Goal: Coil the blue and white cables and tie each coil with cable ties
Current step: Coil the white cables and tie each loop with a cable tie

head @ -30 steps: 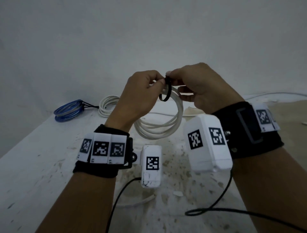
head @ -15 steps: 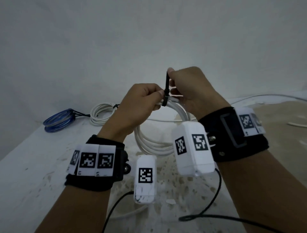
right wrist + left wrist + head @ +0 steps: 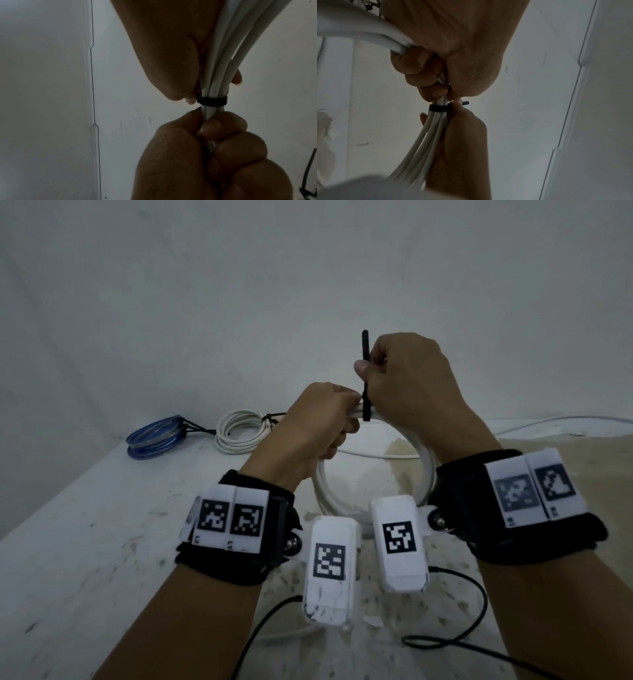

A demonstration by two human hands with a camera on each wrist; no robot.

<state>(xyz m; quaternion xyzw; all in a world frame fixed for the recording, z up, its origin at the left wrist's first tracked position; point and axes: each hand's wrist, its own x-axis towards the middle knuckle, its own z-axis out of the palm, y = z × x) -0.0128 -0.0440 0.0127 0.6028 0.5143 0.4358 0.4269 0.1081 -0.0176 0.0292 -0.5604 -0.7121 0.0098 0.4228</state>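
Tie (image 3: 365, 378) tail pinched in right-hand grip (image 3: 407, 378); left-hand grip (image 3: 318, 422) clenched white coil (image 3: 373, 484). Advice: pull tail straight, brace bundle beside band.

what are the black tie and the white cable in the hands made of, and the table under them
Thin black cable tie: looks like matte plastic, probably nylon; its free tail stands stiff and straight.
Coiled white round cable: smooth, faintly glossy sheath, likely PVC or rubber; it bends in even loops.
White table top: hard, painted or coated, chipped and stained; the base material cannot be told.
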